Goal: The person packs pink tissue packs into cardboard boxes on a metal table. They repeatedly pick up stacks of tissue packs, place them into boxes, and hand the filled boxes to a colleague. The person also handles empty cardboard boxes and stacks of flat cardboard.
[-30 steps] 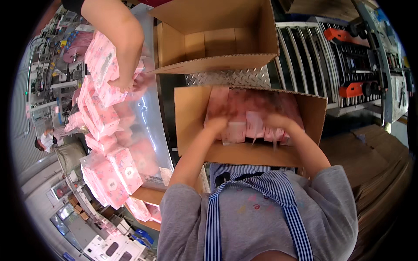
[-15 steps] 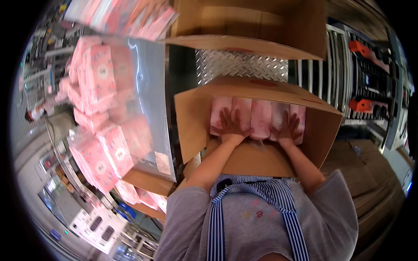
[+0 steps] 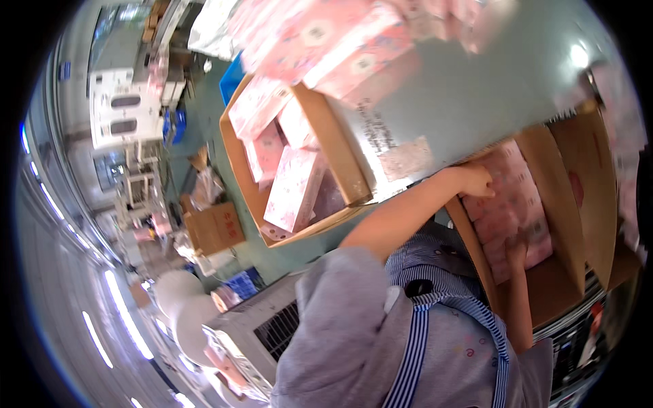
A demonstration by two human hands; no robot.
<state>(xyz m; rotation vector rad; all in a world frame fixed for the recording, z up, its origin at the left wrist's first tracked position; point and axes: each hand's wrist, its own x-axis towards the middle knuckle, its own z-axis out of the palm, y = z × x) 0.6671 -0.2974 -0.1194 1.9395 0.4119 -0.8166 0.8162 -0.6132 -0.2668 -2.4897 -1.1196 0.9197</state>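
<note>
Since the view is strongly tilted, carton [image 3: 568,204]: open brown cardboard box at right, flaps up, holding the pink packs [image 3: 507,211] in a tight row.
Left hand [image 3: 476,182]: fingers curled against the far end of the row, beside the carton wall; cannot tell if it truly grips a pack.
Right hand [image 3: 517,246]: laid on the near packs, fingers loose, nothing clasped.
Step, judged: seating the row. Best to press evenly with both palms, keep packs square to the walls, and avoid crushing corners.
Second carton [image 3: 299,156]: left of centre, open, with loose pink packs lying at odd angles.
Metal sheet [image 3: 476,88]: grey, far side, more pink packs on it, blurred.
Sticker [image 3: 407,158]: pale rectangle on the sheet's near edge, dark print beside it.
Small box [image 3: 214,228]: brown, red marking, on the floor at left.
</note>
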